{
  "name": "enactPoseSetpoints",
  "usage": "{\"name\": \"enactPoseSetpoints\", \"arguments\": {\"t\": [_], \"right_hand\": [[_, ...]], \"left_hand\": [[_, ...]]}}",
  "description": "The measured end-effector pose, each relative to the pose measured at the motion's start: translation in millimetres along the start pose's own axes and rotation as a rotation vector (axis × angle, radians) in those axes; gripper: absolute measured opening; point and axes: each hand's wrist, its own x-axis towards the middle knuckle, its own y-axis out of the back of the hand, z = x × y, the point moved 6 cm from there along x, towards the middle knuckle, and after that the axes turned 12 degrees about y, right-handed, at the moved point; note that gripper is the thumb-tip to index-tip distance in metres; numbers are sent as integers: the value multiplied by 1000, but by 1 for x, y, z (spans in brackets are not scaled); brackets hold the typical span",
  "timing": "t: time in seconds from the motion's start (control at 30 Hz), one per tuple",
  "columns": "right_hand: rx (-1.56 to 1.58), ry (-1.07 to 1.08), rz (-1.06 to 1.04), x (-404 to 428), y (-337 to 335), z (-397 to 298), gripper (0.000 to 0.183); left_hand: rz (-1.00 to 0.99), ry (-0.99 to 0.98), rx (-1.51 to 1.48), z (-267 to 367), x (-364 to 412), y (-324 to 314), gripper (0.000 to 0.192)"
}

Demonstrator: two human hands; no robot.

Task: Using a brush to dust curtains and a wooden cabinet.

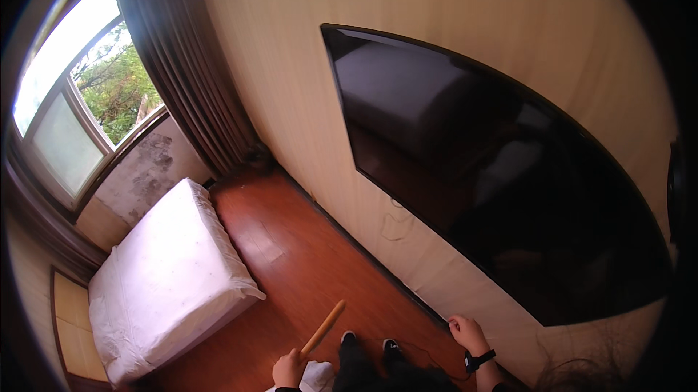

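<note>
My left hand (289, 370), at the bottom of the head view, grips a round wooden stick (325, 325) near its lower end. The stick slants up and to the right over the floor. Just beside that hand shows some white cloth (318, 375); whether it is joined to the stick I cannot tell. My right hand (468, 333) is held near the foot of the wall with its fingers curled in, and nothing shows in it. A black band with a small device (480, 361) circles that wrist. My shoes (391, 346) stand on the floor between both hands.
A large black television (414, 119) hangs on the beige wall (272, 54) at right. To the left stands a bed with a white cover (169, 277). Beyond it are a window (109, 86), dark curtains (169, 54) and a stained wall patch (144, 157). The floor (305, 261) is reddish wood.
</note>
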Motion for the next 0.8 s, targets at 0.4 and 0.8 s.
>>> {"name": "enactPoseSetpoints", "arguments": {"t": [0.4, 0.8], "right_hand": [[-48, -33, -67, -197, -11, 62, 22], [85, -159, -27, -316, 69, 160, 24]], "left_hand": [[159, -97, 76, -24, -114, -15, 26], [207, -37, 103, -20, -298, -48, 27]]}}
